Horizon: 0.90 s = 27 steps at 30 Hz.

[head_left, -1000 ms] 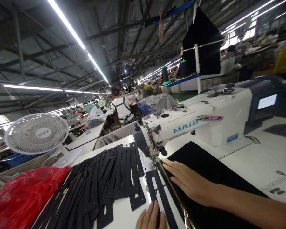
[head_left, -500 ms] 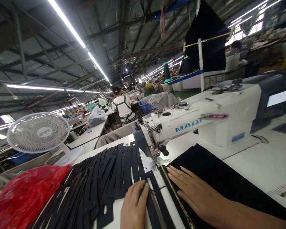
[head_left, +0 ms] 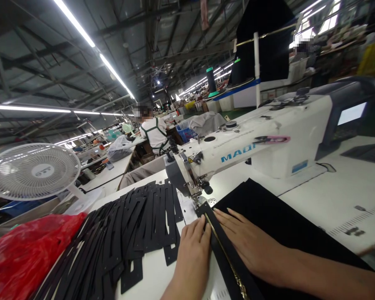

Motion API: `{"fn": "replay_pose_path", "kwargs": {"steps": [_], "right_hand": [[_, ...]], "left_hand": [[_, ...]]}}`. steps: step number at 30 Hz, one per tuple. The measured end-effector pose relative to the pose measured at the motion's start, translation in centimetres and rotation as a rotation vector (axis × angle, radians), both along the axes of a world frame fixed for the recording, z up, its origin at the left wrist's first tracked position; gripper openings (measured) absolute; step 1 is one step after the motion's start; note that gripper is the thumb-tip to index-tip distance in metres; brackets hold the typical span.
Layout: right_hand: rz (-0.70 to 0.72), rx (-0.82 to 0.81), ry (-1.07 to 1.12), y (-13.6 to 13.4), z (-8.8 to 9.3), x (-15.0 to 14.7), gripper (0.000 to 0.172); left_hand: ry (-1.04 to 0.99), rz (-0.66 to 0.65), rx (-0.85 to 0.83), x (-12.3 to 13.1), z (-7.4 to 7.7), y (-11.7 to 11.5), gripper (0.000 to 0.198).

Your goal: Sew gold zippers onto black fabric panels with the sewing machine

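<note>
A black slotted strip [head_left: 216, 246] lies over a gold-toothed zipper [head_left: 226, 254], whose teeth show through the slot. Its far end sits at the needle area of a white sewing machine [head_left: 268, 146]. My left hand [head_left: 195, 246] is closed at the strip's left edge, fingers bent together near its far end; their undersides are hidden. Flat on the black fabric [head_left: 278, 225] rests my right hand [head_left: 243, 241], fingers extended and touching the strip's right side. The fabric spreads under my right forearm.
Many black slotted strips [head_left: 121, 233] are heaped left of my left hand. Beyond them are a red plastic bag [head_left: 34, 246] and a white fan [head_left: 34, 171]. Pink-handled snips [head_left: 273, 139] lie on the machine arm. A co-worker [head_left: 154, 133] sits ahead.
My left hand has moved right and forward, bringing the slotted strip from beside the zipper to over it. My right hand stays flat on the fabric. The view has shifted slightly.
</note>
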State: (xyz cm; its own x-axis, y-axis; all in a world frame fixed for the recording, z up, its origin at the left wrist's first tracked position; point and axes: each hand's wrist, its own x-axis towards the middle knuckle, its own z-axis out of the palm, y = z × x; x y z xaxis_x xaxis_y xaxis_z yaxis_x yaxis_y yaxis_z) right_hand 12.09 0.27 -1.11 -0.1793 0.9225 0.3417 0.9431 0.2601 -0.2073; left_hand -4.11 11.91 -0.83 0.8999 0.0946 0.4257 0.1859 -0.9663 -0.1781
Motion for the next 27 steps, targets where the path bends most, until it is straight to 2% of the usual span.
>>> {"fn": "replay_pose_path", "kwargs": {"steps": [5, 11, 16, 18, 21, 24, 27], "right_hand": [[-0.014, 0.069, -0.046, 0.2, -0.6, 0.1, 0.053], [-0.007, 0.104, -0.083, 0.3, -1.0, 0.4, 0.053], [-0.096, 0.109, 0.021, 1.3, -0.2, 0.0, 0.047], [-0.132, 0.111, 0.054, 1.8, 0.4, -0.2, 0.046], [-0.105, 0.108, 0.031, 2.4, 1.0, -0.1, 0.050], [-0.115, 0.178, 0.008, 2.6, 0.6, 0.1, 0.045], [-0.178, 0.258, -0.015, 2.8, -0.3, 0.2, 0.040]], "left_hand": [[-0.072, -0.075, 0.037, 0.2, -0.4, 0.8, 0.037], [-0.037, -0.080, 0.069, 0.6, -0.1, 0.9, 0.038], [-0.082, -0.047, 0.107, 0.8, -0.9, 1.4, 0.040], [-0.024, -0.049, 0.154, 0.6, -1.5, 2.1, 0.036], [0.056, -0.107, 0.261, 0.2, -2.1, 3.3, 0.030], [-0.026, -0.109, 0.309, 0.3, -2.4, 3.6, 0.030], [-0.106, -0.057, 0.257, 0.7, -2.2, 3.2, 0.032]]}}
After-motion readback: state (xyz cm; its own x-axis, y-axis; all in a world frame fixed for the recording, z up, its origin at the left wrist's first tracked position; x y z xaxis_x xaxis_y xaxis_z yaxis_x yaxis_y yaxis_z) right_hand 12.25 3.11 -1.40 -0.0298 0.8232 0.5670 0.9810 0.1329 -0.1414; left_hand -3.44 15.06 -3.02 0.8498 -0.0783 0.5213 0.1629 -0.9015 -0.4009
